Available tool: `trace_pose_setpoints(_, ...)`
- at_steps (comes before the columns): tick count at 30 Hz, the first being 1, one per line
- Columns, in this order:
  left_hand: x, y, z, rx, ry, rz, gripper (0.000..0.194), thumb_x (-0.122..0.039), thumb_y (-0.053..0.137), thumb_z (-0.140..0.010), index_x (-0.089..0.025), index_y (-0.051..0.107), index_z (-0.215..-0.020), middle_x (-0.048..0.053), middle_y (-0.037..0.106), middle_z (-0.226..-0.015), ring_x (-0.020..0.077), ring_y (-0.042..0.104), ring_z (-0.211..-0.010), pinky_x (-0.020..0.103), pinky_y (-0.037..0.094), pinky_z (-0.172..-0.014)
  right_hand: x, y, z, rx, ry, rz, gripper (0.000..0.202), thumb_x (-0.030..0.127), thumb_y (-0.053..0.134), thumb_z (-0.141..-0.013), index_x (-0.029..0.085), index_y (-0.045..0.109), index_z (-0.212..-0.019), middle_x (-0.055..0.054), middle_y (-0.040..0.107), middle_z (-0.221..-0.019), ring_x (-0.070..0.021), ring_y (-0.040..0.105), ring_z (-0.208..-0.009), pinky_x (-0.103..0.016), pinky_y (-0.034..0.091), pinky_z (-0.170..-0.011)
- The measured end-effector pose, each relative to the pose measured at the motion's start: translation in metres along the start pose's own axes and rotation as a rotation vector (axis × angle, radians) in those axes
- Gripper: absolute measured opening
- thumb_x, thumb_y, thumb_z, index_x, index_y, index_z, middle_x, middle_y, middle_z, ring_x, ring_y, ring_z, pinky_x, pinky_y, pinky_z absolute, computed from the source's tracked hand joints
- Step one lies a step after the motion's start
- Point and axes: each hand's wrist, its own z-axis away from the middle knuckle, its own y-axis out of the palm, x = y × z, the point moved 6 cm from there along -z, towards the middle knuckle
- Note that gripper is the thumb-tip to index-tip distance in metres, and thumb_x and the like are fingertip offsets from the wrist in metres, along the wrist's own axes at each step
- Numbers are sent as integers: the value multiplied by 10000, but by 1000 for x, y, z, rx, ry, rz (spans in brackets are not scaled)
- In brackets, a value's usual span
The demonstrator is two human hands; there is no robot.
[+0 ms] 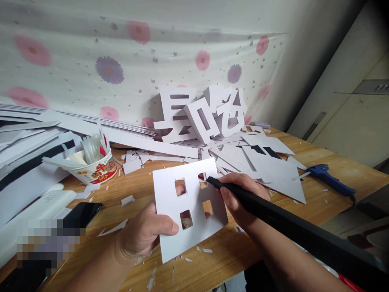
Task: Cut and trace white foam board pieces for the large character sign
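Note:
A white foam board panel (194, 211) with several square cut-outs is held upright, slightly tilted, in front of me. My left hand (148, 227) grips its left edge, thumb on the front face, with fingers behind showing through the openings. At its upper right, my right hand (243, 194) is closed around a long black bar-like tool (273, 215), whose kind I cannot make out. The tool's narrow black end reaches the upper right cut-out, and its body runs toward the lower right corner of the view. Part of the right hand's fingers is hidden behind the tool.
White built-up letter shapes (194, 117) lean at the back. Board offcuts (273, 170) litter the wooden table (127, 211). At left are a paper tub (100, 172) of glue sticks, a phone (88, 213) and stacked sheets (18, 142). A blue glue gun (330, 178) lies right.

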Motion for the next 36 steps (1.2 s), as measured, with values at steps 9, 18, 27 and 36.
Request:
trace_pose_setpoints(9, -5, 5, -2, 29, 43, 12, 743, -161, 683, -642, -235, 517, -1362, 72, 711, -1099, 291, 644, -1039, 404, 477, -897, 4, 2, -3, 59, -3, -14, 86, 238, 538, -778, 241, 614, -739, 28, 698, -599, -146, 661, -497, -247, 529, -476)
trace_pose_setpoints(18, -4, 6, 1, 16, 27, -6, 779, -168, 666, -640, -207, 477, -1394, 91, 707, -1091, 309, 643, -1025, 415, 490, -861, 0, 2, 2, 28, -8, -30, 77, 267, 558, -799, 247, 628, -777, 35, 700, -615, -136, 650, -490, -238, 515, -469)
trace_pose_setpoints(27, -6, 8, -1, 48, 50, -5, 671, -141, 654, -641, -206, 559, -1302, 82, 715, -1062, 283, 666, -967, 396, 497, -848, -8, 1, 4, 86, 61, -76, 77, 253, 590, -805, 235, 663, -791, 8, 735, -683, -163, 700, -570, -255, 559, -512)
trace_pose_setpoints(36, -5, 6, -2, 47, 47, -6, 681, -147, 666, -629, -206, 563, -1299, 82, 724, -1034, 288, 668, -962, 397, 498, -838, -14, 3, 6, 87, 102, -116, 94, 259, 582, -806, 230, 670, -791, 1, 733, -683, -151, 675, -516, -257, 556, -491)
